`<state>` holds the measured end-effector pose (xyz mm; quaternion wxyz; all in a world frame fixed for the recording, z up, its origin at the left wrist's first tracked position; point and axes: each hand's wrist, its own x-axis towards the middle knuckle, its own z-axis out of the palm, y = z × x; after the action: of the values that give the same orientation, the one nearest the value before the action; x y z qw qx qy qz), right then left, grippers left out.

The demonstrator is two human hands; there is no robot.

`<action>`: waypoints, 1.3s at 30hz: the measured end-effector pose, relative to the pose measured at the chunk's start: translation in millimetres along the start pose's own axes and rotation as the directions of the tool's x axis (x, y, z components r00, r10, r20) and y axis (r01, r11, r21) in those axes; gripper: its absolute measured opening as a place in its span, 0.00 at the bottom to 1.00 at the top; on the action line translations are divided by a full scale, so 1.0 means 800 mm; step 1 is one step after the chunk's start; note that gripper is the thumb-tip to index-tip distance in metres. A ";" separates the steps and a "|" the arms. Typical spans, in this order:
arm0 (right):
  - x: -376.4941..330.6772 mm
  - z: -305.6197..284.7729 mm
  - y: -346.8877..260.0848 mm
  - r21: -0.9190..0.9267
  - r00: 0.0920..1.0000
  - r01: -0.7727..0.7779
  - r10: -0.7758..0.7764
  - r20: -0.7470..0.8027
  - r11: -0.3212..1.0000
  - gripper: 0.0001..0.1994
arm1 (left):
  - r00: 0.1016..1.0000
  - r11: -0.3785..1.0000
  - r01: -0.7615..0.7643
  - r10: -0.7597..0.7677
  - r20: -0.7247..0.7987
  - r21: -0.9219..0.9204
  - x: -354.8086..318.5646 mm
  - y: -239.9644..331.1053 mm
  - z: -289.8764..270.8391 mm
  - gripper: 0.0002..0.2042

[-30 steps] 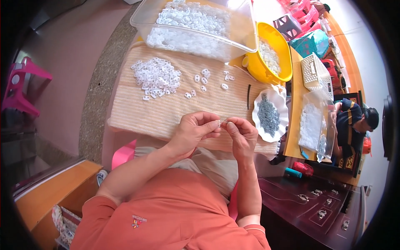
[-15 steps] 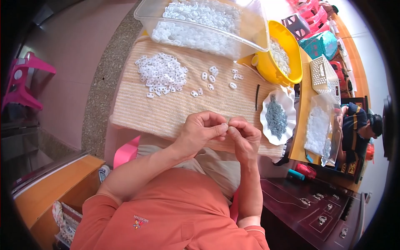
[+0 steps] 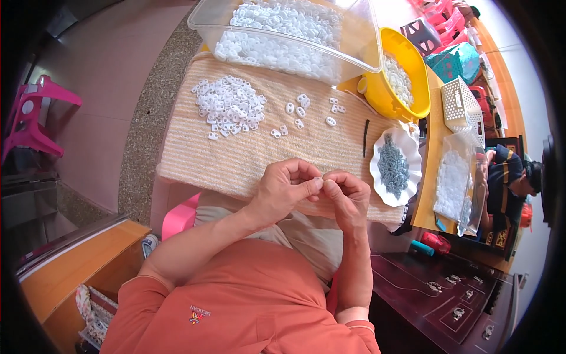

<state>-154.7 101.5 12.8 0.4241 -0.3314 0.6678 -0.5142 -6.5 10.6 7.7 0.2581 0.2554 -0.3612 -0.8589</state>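
My left hand (image 3: 289, 187) and my right hand (image 3: 349, 197) meet over the near edge of the cloth-covered table. The fingers of both are closed, with thumbs and forefingers pinched tip to tip. A small whitish piece (image 3: 318, 179) shows between the fingertips, mostly covered by them. Beyond my left hand lies a pile of small white two-holed plastic pieces (image 3: 230, 106). Several loose oval and squarish white pieces (image 3: 300, 112) are scattered to its right. Right of my right hand stands a white wavy-rimmed dish (image 3: 413, 159) holding many small grey slender parts (image 3: 393, 168).
A clear plastic bin (image 3: 354, 65) of white pieces stands at the table's far side. Next to it is a yellow basin (image 3: 420, 88) of pale pieces. A thin black stick (image 3: 366, 138) lies near the dish. At far right, a person (image 3: 504, 183) sits by another clear box (image 3: 469, 203).
Both hands stay pinched together in almost the same place, with only slight finger movement. A bit more of the whitish piece shows between the fingertips. The whole view has shifted slightly.
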 end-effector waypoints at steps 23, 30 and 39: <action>0.004 -0.002 0.001 0.062 0.996 -0.058 0.053 0.078 0.996 0.06 | 0.993 0.965 -0.107 0.113 -0.012 0.239 0.000 -0.002 0.001 0.06; 0.004 0.001 0.005 0.178 0.995 -0.078 0.065 0.080 0.981 0.07 | 0.992 0.970 -0.111 0.120 -0.027 0.214 0.000 -0.002 0.002 0.06; 0.003 0.007 0.011 0.227 0.997 -0.068 0.059 0.046 0.972 0.07 | 0.992 0.975 -0.110 0.118 -0.032 0.195 0.001 -0.005 0.000 0.07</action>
<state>-151.1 99.2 2.9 0.4885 -0.2688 0.6062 -0.5672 -8.4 12.4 4.7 0.2889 0.2764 -0.4511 -0.7979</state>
